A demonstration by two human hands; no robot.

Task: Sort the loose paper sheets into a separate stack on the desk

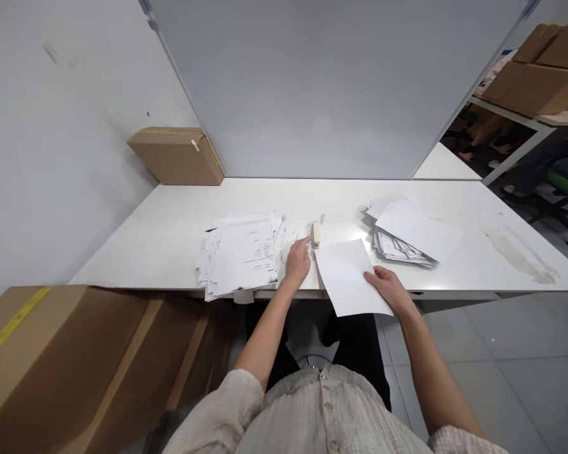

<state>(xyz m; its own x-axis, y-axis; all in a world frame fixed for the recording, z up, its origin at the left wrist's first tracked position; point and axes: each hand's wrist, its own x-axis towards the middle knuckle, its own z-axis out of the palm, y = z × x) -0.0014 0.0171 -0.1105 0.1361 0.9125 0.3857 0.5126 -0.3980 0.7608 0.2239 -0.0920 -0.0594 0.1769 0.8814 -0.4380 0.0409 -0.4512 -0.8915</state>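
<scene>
White sheet (pixel 351 277) extends leftward from right hand (pixel 388 286).

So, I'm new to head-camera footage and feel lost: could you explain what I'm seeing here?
There's no machine: you see bare human hands through a head-worn camera looking forward and down. The right hand holds a white sheet by its right edge; the sheet's near end overhangs the white table. The left hand is beside a small cream object, apparently a stapler; whether they touch is unclear. Printed papers lie to the left, another paper pile to the right. A cardboard box sits back left.
</scene>
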